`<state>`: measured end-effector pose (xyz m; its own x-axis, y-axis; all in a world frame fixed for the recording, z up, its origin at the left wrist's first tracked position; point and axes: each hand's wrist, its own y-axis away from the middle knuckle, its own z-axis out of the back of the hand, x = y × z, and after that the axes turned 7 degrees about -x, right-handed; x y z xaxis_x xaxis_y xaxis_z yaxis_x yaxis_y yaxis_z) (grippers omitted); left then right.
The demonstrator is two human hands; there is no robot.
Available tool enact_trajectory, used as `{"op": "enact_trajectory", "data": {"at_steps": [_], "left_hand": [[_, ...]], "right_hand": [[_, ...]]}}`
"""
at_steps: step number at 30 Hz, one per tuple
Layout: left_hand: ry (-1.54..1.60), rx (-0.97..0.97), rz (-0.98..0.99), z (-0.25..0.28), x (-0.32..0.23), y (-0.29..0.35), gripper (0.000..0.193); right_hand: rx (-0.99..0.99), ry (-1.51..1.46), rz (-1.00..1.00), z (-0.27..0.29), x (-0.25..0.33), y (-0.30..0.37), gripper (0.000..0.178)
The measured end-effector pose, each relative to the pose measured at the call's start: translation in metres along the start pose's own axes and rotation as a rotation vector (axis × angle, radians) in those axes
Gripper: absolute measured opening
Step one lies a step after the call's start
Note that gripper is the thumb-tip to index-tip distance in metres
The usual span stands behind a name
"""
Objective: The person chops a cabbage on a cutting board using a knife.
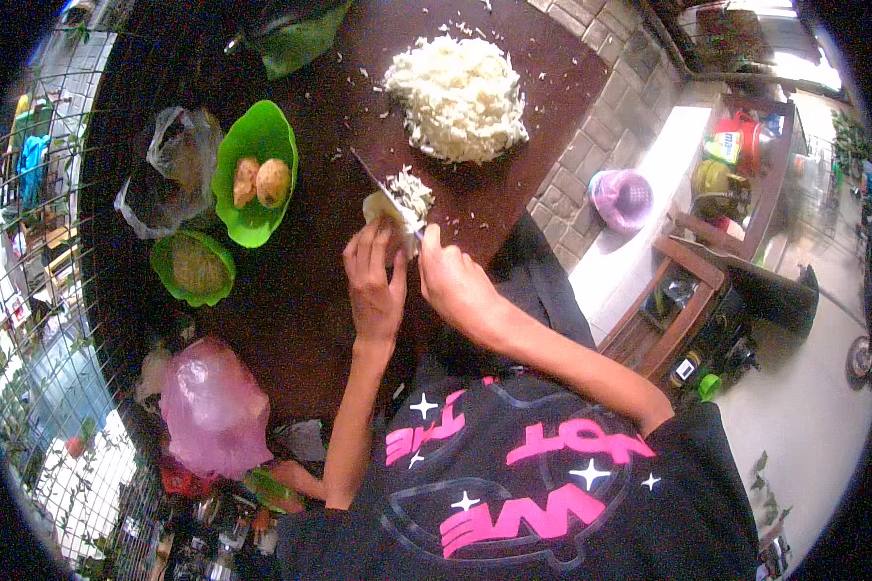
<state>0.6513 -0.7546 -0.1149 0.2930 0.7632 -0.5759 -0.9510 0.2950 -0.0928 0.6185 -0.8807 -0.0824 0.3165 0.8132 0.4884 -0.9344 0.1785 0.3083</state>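
Note:
On the dark brown table (291, 290) my left hand (373, 281) presses down on a pale wedge of cabbage (378, 208). My right hand (451, 281) grips the handle of a knife (383, 189), whose blade lies across the cut end of the wedge, with fresh shreds (415, 189) beside it. Farther back sits a large heap of shredded cabbage (460, 97).
At the left stands a green bowl (247, 208) with two potatoes (262, 182), a smaller green bowl (196, 266), a clear plastic bag (165, 169) and a pink bag (213, 407). A green leaf (300, 39) lies at the back. A wooden stand (688, 281) and a purple basket (622, 198) are on the right.

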Motion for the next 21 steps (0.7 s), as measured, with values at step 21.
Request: {"op": "enact_trajectory", "data": {"at_steps": [21], "left_hand": [[0.058, 0.024, 0.041, 0.003, -0.003, 0.001, 0.039]], "right_hand": [[0.162, -0.098, -0.109, 0.002, -0.008, -0.007, 0.022]]}}
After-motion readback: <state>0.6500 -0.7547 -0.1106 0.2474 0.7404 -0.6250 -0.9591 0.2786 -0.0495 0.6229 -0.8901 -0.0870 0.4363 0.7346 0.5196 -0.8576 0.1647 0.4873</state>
